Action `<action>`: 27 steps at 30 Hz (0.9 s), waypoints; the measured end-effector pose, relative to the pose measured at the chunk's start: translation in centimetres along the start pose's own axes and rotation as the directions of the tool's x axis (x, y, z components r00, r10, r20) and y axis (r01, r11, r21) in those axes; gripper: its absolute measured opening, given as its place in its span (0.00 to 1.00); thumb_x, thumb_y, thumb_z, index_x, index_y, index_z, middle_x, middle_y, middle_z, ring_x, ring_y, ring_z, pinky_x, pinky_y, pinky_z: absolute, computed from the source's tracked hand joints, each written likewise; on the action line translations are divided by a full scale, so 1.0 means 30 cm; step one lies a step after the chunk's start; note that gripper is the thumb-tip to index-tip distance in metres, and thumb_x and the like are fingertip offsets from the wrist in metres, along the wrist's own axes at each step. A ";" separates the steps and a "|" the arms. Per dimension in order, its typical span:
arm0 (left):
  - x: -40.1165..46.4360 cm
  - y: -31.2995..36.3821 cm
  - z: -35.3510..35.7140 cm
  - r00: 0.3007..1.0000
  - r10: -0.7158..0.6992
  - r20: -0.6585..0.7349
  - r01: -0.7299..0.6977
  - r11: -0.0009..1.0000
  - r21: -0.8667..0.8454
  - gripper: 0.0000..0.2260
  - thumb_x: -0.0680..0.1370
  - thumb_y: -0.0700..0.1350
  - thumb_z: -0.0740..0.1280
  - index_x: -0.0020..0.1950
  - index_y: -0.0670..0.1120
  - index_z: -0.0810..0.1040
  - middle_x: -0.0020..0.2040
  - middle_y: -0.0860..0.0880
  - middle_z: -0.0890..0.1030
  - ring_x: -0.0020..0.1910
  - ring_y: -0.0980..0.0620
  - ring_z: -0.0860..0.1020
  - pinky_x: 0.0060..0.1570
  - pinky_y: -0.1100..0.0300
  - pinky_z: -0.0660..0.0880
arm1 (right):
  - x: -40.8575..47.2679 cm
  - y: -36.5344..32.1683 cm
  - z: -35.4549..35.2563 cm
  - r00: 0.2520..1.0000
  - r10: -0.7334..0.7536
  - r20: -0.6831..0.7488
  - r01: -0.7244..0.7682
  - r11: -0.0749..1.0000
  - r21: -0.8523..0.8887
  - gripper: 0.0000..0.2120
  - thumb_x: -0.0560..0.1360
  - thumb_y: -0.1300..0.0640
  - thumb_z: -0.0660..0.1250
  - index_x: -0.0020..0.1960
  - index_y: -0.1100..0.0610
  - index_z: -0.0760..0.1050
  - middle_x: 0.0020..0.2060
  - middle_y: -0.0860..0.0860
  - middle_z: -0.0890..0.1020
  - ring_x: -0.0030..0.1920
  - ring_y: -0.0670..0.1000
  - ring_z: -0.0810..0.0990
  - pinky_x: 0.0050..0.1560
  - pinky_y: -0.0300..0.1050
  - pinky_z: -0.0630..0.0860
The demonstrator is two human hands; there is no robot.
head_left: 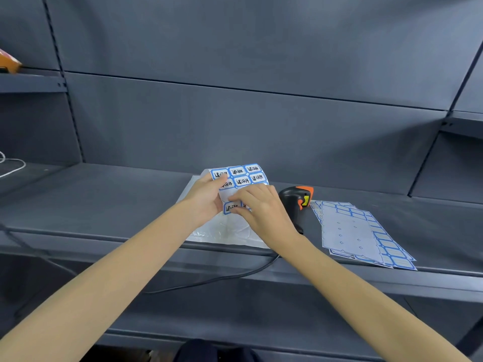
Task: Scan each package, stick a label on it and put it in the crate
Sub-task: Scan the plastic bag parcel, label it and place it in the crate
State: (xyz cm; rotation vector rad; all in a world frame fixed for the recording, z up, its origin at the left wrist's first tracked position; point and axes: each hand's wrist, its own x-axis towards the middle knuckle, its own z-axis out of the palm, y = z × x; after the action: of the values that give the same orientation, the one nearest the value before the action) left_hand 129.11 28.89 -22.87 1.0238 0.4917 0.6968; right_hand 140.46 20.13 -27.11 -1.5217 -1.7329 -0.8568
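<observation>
Left hand (206,198) grips a label sheet (239,178) over a white package (224,231) at the shelf's (104,205) front edge; right hand (261,207) fingers (236,210) pinch one label.

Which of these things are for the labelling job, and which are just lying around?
For the job: label sheet, held by the left hand and picked at by the right hand; white package; scanner; used sheets.

Lying about: white cord; orange box on the left shelf.
</observation>
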 end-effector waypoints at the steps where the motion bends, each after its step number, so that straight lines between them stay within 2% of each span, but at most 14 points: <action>1: 0.000 -0.001 0.001 1.000 -0.001 -0.006 0.001 1.000 -0.001 0.09 0.83 0.40 0.56 0.59 0.42 0.73 0.59 0.39 0.80 0.43 0.45 0.81 0.28 0.57 0.78 | 0.000 -0.001 0.003 1.000 0.006 0.007 -0.006 1.000 0.001 0.06 0.71 0.55 0.71 0.46 0.57 0.81 0.39 0.49 0.80 0.44 0.47 0.70 0.48 0.33 0.57; 4: -0.003 0.002 -0.001 1.000 0.002 -0.014 -0.002 1.000 0.006 0.12 0.83 0.40 0.56 0.65 0.41 0.72 0.58 0.40 0.80 0.41 0.47 0.82 0.29 0.58 0.78 | 0.000 -0.005 0.001 1.000 0.004 0.020 -0.004 1.000 0.002 0.04 0.71 0.57 0.72 0.43 0.56 0.79 0.37 0.48 0.78 0.42 0.48 0.69 0.47 0.33 0.56; 7: -0.002 0.007 -0.009 1.000 0.011 -0.027 -0.011 1.000 0.007 0.12 0.83 0.40 0.56 0.66 0.41 0.72 0.58 0.41 0.81 0.42 0.48 0.82 0.31 0.57 0.79 | -0.001 -0.005 -0.003 1.000 -0.011 0.020 0.011 1.000 -0.005 0.02 0.70 0.59 0.72 0.41 0.56 0.80 0.37 0.49 0.78 0.42 0.48 0.68 0.48 0.32 0.56; 12: 0.000 0.022 -0.031 0.997 0.050 -0.060 -0.047 0.998 0.035 0.12 0.83 0.40 0.57 0.64 0.43 0.73 0.60 0.43 0.80 0.54 0.44 0.81 0.45 0.51 0.79 | -0.023 -0.006 -0.002 1.000 -0.021 0.013 0.021 1.000 0.017 0.01 0.72 0.59 0.71 0.43 0.55 0.81 0.41 0.49 0.79 0.44 0.50 0.72 0.47 0.38 0.62; 16: 0.000 0.037 -0.048 0.988 0.098 -0.123 -0.091 0.994 0.060 0.09 0.83 0.40 0.58 0.60 0.45 0.75 0.60 0.43 0.80 0.57 0.44 0.80 0.49 0.51 0.78 | -0.032 -0.015 -0.018 0.999 0.001 0.053 -0.007 0.994 0.108 0.01 0.73 0.58 0.70 0.44 0.55 0.81 0.43 0.49 0.80 0.48 0.47 0.71 0.51 0.32 0.60; 17: 0.002 0.041 -0.056 0.984 0.110 -0.140 -0.102 0.992 0.069 0.08 0.83 0.40 0.58 0.58 0.45 0.75 0.60 0.43 0.80 0.57 0.44 0.80 0.51 0.52 0.78 | -0.028 -0.023 -0.031 0.996 0.043 0.074 -0.055 0.985 0.162 0.02 0.73 0.58 0.70 0.44 0.55 0.81 0.43 0.49 0.80 0.48 0.46 0.71 0.53 0.29 0.60; 19: 0.005 0.051 -0.077 0.978 0.127 -0.165 -0.112 0.989 0.095 0.08 0.83 0.40 0.58 0.58 0.46 0.75 0.59 0.44 0.80 0.55 0.45 0.80 0.51 0.53 0.77 | -0.010 -0.035 -0.066 0.965 0.230 0.127 -0.261 0.902 0.343 0.01 0.73 0.58 0.71 0.45 0.55 0.81 0.44 0.47 0.81 0.49 0.42 0.73 0.54 0.26 0.62; 22: 0.010 0.070 -0.123 0.969 0.157 -0.189 -0.136 0.983 0.121 0.10 0.83 0.40 0.58 0.62 0.45 0.74 0.59 0.45 0.80 0.55 0.46 0.81 0.55 0.50 0.77 | 0.022 -0.002 -0.098 0.839 0.485 0.247 -0.537 0.667 0.517 0.03 0.73 0.57 0.72 0.43 0.50 0.80 0.43 0.44 0.83 0.47 0.42 0.78 0.53 0.36 0.72; 23: 0.014 0.077 -0.141 0.964 0.173 -0.201 -0.150 0.981 0.123 0.11 0.83 0.40 0.58 0.63 0.44 0.73 0.60 0.45 0.80 0.55 0.46 0.80 0.56 0.49 0.77 | 0.033 0.022 -0.101 0.805 0.522 0.283 -0.584 0.608 0.539 0.03 0.73 0.56 0.73 0.43 0.49 0.80 0.43 0.44 0.84 0.47 0.44 0.80 0.54 0.41 0.75; 25: 0.011 0.093 -0.174 0.952 0.197 -0.234 -0.175 0.978 0.112 0.13 0.83 0.38 0.58 0.67 0.42 0.71 0.61 0.44 0.80 0.56 0.45 0.80 0.52 0.49 0.78 | 0.055 0.072 -0.108 0.744 0.555 0.372 -0.663 0.540 0.519 0.03 0.72 0.55 0.74 0.43 0.50 0.80 0.43 0.48 0.85 0.48 0.49 0.82 0.56 0.45 0.77; 27: 0.005 0.107 -0.207 0.943 0.221 -0.249 -0.201 0.974 0.104 0.14 0.82 0.36 0.57 0.68 0.42 0.69 0.61 0.44 0.79 0.57 0.44 0.79 0.50 0.48 0.78 | 0.073 0.122 -0.106 0.695 0.546 0.468 -0.718 0.552 0.423 0.03 0.72 0.55 0.74 0.44 0.51 0.80 0.43 0.50 0.85 0.48 0.50 0.82 0.55 0.46 0.76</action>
State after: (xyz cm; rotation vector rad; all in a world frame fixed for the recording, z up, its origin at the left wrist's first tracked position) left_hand 124.15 33.82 -22.78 1.0727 0.6457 1.0189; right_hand 144.06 19.09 -23.35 -1.6838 -1.2433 0.2917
